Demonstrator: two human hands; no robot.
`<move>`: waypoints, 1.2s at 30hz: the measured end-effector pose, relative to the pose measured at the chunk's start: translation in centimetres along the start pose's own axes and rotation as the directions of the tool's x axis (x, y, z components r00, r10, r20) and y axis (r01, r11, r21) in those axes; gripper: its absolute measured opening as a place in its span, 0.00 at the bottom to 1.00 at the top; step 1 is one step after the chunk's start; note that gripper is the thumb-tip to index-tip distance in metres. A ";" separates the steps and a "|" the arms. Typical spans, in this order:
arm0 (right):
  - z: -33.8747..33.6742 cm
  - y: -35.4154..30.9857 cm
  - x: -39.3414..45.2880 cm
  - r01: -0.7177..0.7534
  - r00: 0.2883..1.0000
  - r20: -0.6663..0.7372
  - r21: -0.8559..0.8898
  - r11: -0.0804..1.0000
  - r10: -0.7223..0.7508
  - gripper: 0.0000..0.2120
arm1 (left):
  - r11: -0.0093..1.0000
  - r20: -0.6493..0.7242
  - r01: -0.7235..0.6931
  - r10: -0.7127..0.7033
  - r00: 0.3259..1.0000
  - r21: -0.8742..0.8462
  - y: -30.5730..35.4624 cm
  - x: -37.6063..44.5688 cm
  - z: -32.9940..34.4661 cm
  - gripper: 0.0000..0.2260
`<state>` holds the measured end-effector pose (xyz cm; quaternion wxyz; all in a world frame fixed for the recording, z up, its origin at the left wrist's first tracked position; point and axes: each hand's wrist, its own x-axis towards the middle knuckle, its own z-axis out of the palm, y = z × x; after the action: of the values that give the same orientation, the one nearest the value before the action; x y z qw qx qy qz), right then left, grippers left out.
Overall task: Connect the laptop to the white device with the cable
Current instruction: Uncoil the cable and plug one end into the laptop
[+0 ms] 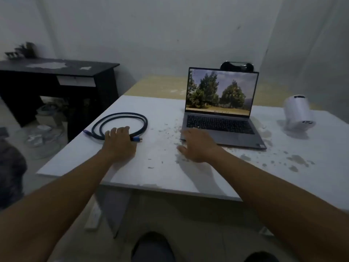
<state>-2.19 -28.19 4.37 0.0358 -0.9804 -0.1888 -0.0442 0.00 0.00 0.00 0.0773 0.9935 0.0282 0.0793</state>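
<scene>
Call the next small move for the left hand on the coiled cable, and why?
Probably close the left hand on the blue-tipped connector and lift it. The dark coiled cable lies loose on the white table, plugged into neither the open grey laptop nor the white rounded device. The right hand rests empty.

Matt grey laptop [222, 127], chipped white tabletop [160, 174]

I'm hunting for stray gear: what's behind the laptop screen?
A black rounded object sticks up above the laptop lid, near the wall. Only its top shows; the screen covers the rest, so I cannot tell what it is.
</scene>
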 end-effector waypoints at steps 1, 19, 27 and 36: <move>0.6 -0.9 0.4 0.035 0.999 0.000 -0.023 0.999 -0.035 0.31 | 1.000 -0.027 0.002 -0.002 1.000 0.012 -0.5 -0.2 0.2 0.28; 6.6 -7.8 2.8 0.020 0.986 -0.158 0.395 0.918 0.046 0.31 | 0.903 -0.250 -0.358 0.299 0.921 -0.240 -0.7 -1.7 1.0 0.11; 6.9 -7.7 3.2 0.020 0.976 -0.202 0.447 0.894 0.079 0.31 | 0.933 -0.243 -0.330 0.291 0.925 -0.140 0.6 -1.1 0.9 0.08; 5.9 -6.6 4.6 0.002 0.970 -0.234 0.275 0.961 0.065 0.30 | 0.936 -0.264 -0.302 0.250 0.931 -0.179 2.6 0.6 2.0 0.07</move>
<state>0.01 -19.83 -0.71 0.1941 -0.9563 -0.1714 -0.1359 1.01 -2.80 -1.44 0.1690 0.9564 -0.1123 0.2102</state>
